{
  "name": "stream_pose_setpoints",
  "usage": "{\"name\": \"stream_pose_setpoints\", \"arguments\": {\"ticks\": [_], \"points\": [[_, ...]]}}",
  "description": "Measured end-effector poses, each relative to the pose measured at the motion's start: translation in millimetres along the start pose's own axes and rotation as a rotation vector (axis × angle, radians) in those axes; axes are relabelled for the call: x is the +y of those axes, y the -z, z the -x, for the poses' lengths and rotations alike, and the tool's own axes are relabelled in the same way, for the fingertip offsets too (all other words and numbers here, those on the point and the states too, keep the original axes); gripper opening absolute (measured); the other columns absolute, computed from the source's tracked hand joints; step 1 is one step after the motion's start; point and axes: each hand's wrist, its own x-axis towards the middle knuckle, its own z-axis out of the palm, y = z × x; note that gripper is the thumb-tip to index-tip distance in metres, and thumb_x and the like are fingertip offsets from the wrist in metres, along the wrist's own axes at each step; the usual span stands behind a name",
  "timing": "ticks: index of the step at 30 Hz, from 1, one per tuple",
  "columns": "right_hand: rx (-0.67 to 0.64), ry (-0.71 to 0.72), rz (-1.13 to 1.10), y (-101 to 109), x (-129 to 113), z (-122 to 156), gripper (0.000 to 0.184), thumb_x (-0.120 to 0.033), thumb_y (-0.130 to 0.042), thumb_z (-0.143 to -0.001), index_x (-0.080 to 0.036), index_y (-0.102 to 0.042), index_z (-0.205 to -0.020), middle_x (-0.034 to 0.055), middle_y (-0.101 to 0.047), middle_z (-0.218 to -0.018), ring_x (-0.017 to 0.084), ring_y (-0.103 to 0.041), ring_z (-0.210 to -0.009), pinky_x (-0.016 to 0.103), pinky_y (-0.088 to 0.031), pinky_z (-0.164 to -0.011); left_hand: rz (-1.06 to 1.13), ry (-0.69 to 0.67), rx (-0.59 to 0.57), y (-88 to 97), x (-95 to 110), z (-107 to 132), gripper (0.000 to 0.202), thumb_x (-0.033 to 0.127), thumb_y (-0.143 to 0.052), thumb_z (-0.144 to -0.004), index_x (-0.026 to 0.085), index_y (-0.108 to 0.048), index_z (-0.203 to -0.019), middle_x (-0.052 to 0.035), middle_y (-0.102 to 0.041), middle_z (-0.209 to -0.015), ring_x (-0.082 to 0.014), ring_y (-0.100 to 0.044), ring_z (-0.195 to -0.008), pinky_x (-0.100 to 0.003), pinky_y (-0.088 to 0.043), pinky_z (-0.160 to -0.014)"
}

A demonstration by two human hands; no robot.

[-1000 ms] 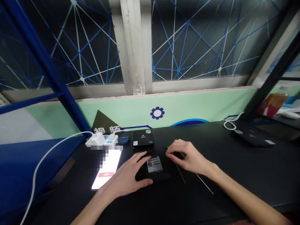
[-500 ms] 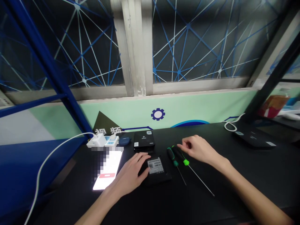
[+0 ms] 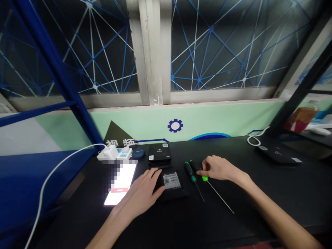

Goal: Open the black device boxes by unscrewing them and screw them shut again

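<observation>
My left hand rests over the left side of a flat black device with a white printed label. Its fingers are stretched out and the thumb is apart from them. On the right, the fingertips of my right hand are closed at the black handle of a screwdriver with a bright green collar and a long shaft; part of the handle is hidden. Just left of it lies a shorter screwdriver with a dark green and black handle. Both screwdrivers lie on the black table.
A small black box stands behind the device. To the left are a lit phone, a white power strip with a charger, and a small dark blue case. A flat black device and white cable lie at right.
My right hand has come down slightly, and its fingertips are now at the green-collared screwdriver's handle. My left hand stays over the labelled device. The camera view has shifted slightly.
</observation>
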Motion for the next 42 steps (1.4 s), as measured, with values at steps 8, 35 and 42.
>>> {"name": "stream_pose_setpoints", "arguments": {"ticks": [8, 35, 42], "points": [[-0.084, 0.049, -0.289, 1, 3, -6, 0.031, -0.042, -0.064, -0.079, -0.018, -0.066, -0.061, 0.0029, -0.068, -0.058, 0.015, -0.058, -0.053, 0.026, -0.038, -0.052, 0.013, -0.019, -0.006, -11.6, -1, -4, 0.079, 0.069, -0.049, -0.088, 0.027, -0.029, -0.152, -0.0077, -0.035, -0.155, -0.0316, -0.036, -0.140, -0.046, -0.036, -0.111], [0.705, 0.315, -1.232, 24, -5, 9, 0.026, -0.037, -0.070, -0.086, -0.024, -0.056, -0.104, -0.0024, -0.061, -0.064, 0.015, -0.061, -0.056, 0.024, -0.049, -0.045, 0.076, -0.073, 0.169, -11.4, -6, -10, 0.096, 0.058, -0.079, -0.069, 0.034, -0.031, -0.149, -0.0047, -0.039, -0.148, -0.0345, -0.040, -0.134, -0.053, -0.036, -0.111], [0.604, 0.355, -1.225, 9, -20, 9, 0.026, -0.036, -0.065, -0.089, -0.022, -0.053, -0.108, 0.0064, -0.072, -0.090, 0.015, -0.061, -0.061, 0.027, -0.050, -0.049, 0.204, -0.059, 0.132, -16.0, -6, -10, 0.085, 0.058, -0.078, -0.071, 0.032, -0.039, -0.143, -0.0065, -0.043, -0.143, -0.0317, -0.044, -0.130, -0.047, -0.042, -0.107]]}}
